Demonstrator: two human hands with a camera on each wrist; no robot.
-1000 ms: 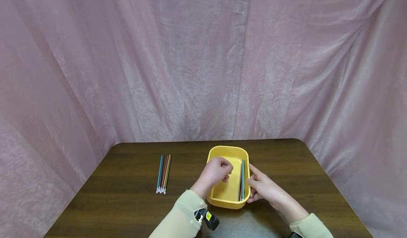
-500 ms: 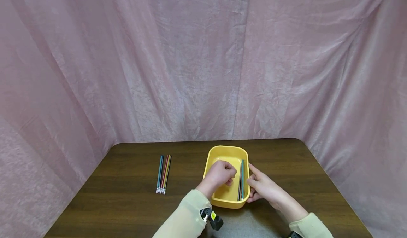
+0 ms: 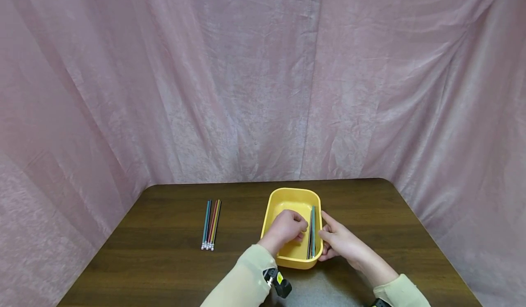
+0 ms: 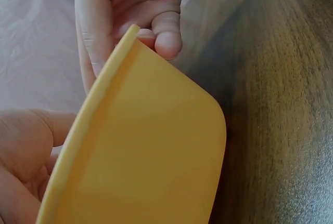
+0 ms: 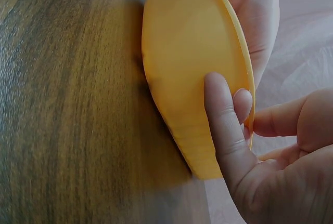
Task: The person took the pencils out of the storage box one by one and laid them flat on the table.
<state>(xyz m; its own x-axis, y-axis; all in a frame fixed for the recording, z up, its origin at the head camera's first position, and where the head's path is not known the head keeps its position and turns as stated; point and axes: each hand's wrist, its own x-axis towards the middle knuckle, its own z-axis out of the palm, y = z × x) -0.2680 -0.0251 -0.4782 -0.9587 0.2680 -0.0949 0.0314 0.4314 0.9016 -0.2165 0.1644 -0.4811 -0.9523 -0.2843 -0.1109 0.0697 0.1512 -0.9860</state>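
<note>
In the head view a yellow tray (image 3: 291,202) stands on the table, with several pencils (image 3: 312,231) lying lengthwise along its right side inside. My left hand (image 3: 285,228) is down in the tray, its fingers curled beside these pencils; no pencil shows in it. The tray's wall hides part of this hand in the left wrist view. From the right, my right hand (image 3: 341,241) holds the tray's side. The right wrist view shows one finger (image 5: 221,104) straight along the outer wall, and the thumb (image 5: 276,119) at the rim.
Another row of pencils (image 3: 211,225) lies to the left on the brown wooden table (image 3: 172,234), white eraser ends toward me. A pink curtain (image 3: 263,79) hangs behind the table. A grey patch (image 3: 320,293) lies at the front edge.
My left hand has moved right and slightly toward me inside the tray, closer to the pencils there. The right hand and the left row of pencils have stayed put.
</note>
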